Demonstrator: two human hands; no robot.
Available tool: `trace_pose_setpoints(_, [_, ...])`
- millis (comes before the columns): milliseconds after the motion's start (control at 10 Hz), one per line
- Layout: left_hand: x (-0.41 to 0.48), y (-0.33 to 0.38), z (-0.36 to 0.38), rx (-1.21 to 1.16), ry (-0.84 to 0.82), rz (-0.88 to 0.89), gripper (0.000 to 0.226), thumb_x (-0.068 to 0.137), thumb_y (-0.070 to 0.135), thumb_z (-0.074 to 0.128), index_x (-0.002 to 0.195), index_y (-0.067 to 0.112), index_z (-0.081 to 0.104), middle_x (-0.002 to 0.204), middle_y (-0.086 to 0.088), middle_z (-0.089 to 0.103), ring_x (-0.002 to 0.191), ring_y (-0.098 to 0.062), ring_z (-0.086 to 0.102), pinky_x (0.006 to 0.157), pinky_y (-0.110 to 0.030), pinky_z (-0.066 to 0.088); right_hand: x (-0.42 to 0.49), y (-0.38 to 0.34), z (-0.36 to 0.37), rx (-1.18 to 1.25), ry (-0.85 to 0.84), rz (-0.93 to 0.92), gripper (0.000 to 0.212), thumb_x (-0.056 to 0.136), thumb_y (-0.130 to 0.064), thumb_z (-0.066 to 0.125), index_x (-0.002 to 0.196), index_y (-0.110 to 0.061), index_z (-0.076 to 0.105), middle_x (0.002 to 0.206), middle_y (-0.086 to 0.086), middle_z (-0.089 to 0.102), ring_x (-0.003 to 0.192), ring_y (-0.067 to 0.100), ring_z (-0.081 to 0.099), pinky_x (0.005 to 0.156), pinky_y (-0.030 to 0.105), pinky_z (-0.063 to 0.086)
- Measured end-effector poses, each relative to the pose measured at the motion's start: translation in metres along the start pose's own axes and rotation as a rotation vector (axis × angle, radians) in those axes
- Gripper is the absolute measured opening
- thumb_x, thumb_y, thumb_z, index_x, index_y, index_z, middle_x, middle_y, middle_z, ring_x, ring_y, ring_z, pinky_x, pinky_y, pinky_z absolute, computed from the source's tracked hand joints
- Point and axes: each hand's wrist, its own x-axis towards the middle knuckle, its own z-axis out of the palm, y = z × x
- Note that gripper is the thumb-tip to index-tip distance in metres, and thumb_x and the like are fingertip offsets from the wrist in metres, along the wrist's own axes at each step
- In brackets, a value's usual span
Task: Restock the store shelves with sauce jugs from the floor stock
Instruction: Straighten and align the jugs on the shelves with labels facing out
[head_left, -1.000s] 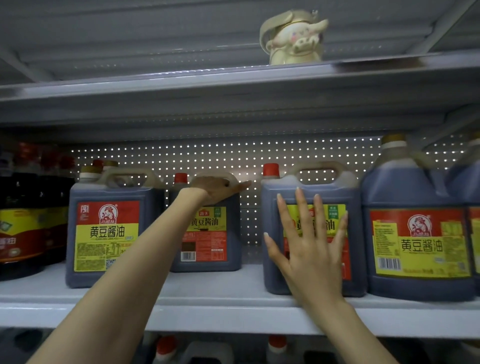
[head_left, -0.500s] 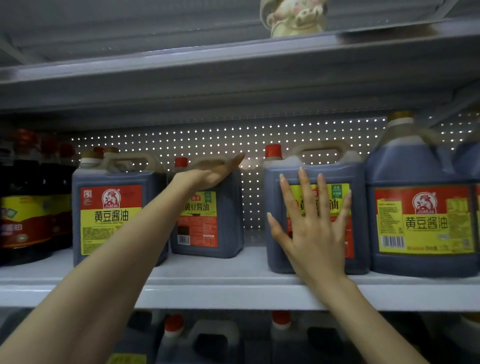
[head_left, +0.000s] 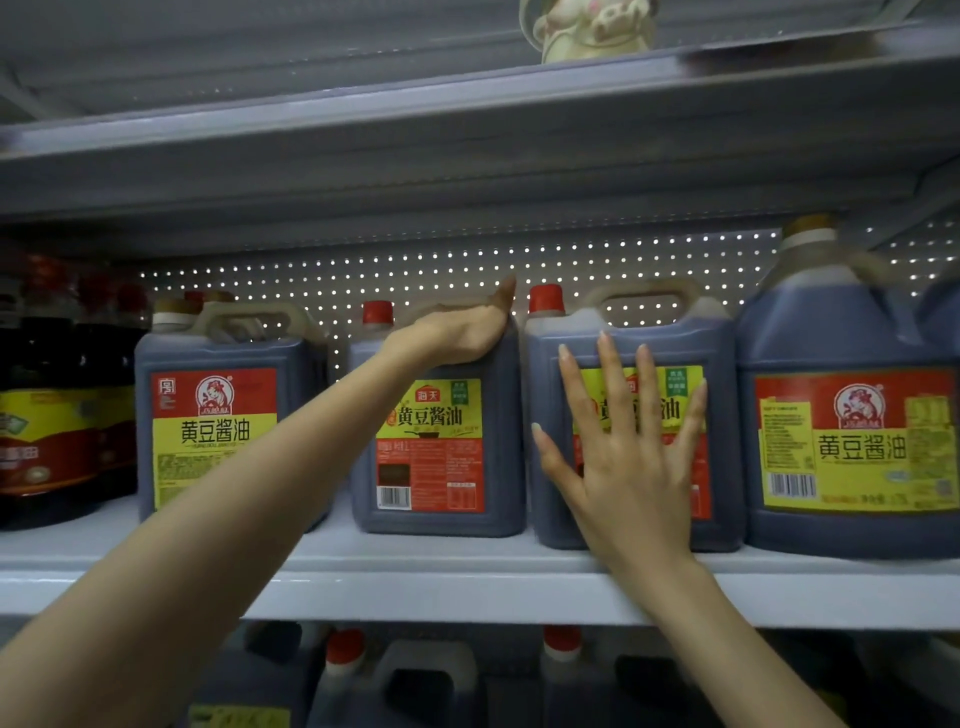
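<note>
Restocking looks close to tidying: right hand (head_left: 628, 457), fingers spread flat, presses the label of a jug (head_left: 675, 332) at the shelf (head_left: 467, 587) front edge, likely squaring it. Left hand (head_left: 457, 332) drapes over the neighbouring jug (head_left: 441, 467) at its handle, fingers hidden, so I cannot tell its grip.

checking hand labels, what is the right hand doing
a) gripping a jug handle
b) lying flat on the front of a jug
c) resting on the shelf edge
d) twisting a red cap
b: the right hand lies with straight, spread fingers against the front label of a red-capped jug, below its handle and cap.
</note>
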Motion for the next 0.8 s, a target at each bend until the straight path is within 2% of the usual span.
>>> trace_pose_setpoints(100, [-0.001, 0.010, 0.000, -0.017, 0.021, -0.008, 0.073, 0.097, 0.061, 0.007, 0.148, 0.016, 0.031, 0.156, -0.012, 0.026, 0.143, -0.029, 0.023, 0.115, -0.038, 0.017, 0.000, 0.000, 0.000, 0.006, 0.001, 0.004, 0.064, 0.099, -0.060, 0.013, 0.151, -0.025, 0.027, 0.159, 0.007, 0.019, 0.146, 0.029, 0.015, 0.113, 0.063, 0.009])
trace_pose_setpoints(300, [0.003, 0.017, 0.003, 0.183, 0.021, -0.049, 0.092, 0.086, 0.070, -0.011, 0.148, 0.019, 0.033, 0.155, -0.014, 0.028, 0.143, -0.034, 0.024, 0.117, -0.044, 0.015, 0.001, -0.001, 0.001, 0.005, 0.015, 0.003, 0.064, 0.098, -0.060, 0.016, 0.151, -0.025, 0.027, 0.159, 0.007, 0.019, 0.146, 0.030, 0.016, 0.113, 0.063, 0.009])
trace_pose_setpoints(400, [-0.002, 0.020, 0.006, 0.216, 0.072, -0.055, 0.087, 0.090, 0.064, -0.010, 0.147, 0.016, 0.036, 0.153, -0.016, 0.031, 0.142, -0.033, 0.027, 0.114, -0.042, 0.019, 0.001, 0.000, 0.002, 0.005, 0.027, 0.003, 0.064, 0.098, -0.060, 0.016, 0.151, -0.025, 0.027, 0.158, 0.007, 0.020, 0.146, 0.030, 0.016, 0.113, 0.063, 0.010])
trace_pose_setpoints(500, [-0.012, 0.020, 0.010, 0.214, 0.185, 0.001, 0.079, 0.098, 0.054, -0.002, 0.129, 0.010, 0.055, 0.140, -0.018, 0.048, 0.130, -0.034, 0.044, 0.104, -0.040, 0.031, 0.001, 0.000, 0.003, 0.000, 0.031, 0.004, 0.064, 0.098, -0.060, 0.017, 0.151, -0.025, 0.025, 0.158, 0.007, 0.021, 0.146, 0.030, 0.016, 0.113, 0.063, 0.011])
trace_pose_setpoints(600, [-0.029, 0.013, 0.020, 0.286, 0.458, 0.151, 0.059, 0.103, 0.042, 0.020, 0.101, 0.006, 0.066, 0.112, -0.022, 0.064, 0.104, -0.038, 0.058, 0.077, -0.037, 0.036, 0.001, 0.000, 0.002, 0.007, 0.029, 0.003, 0.063, 0.099, -0.059, 0.018, 0.151, -0.026, 0.026, 0.158, 0.007, 0.022, 0.145, 0.030, 0.016, 0.113, 0.063, 0.010])
trace_pose_setpoints(700, [-0.048, -0.021, 0.033, 0.303, 0.828, 0.450, 0.042, 0.099, 0.038, 0.038, 0.099, 0.008, 0.068, 0.098, -0.014, 0.070, 0.093, -0.035, 0.062, 0.070, -0.037, 0.040, 0.000, 0.001, 0.000, 0.023, 0.011, -0.002, 0.063, 0.098, -0.059, 0.018, 0.151, -0.025, 0.025, 0.158, 0.007, 0.021, 0.146, 0.030, 0.014, 0.113, 0.063, 0.009])
trace_pose_setpoints(800, [-0.059, -0.072, 0.048, 0.094, 0.977, 0.439, 0.054, 0.094, 0.041, 0.054, 0.134, 0.006, 0.047, 0.135, -0.015, 0.050, 0.125, -0.028, 0.042, 0.104, -0.036, 0.033, 0.000, 0.001, 0.000, 0.039, -0.003, -0.002, 0.065, 0.098, -0.060, 0.016, 0.151, -0.025, 0.024, 0.159, 0.007, 0.019, 0.146, 0.029, 0.012, 0.113, 0.062, 0.005])
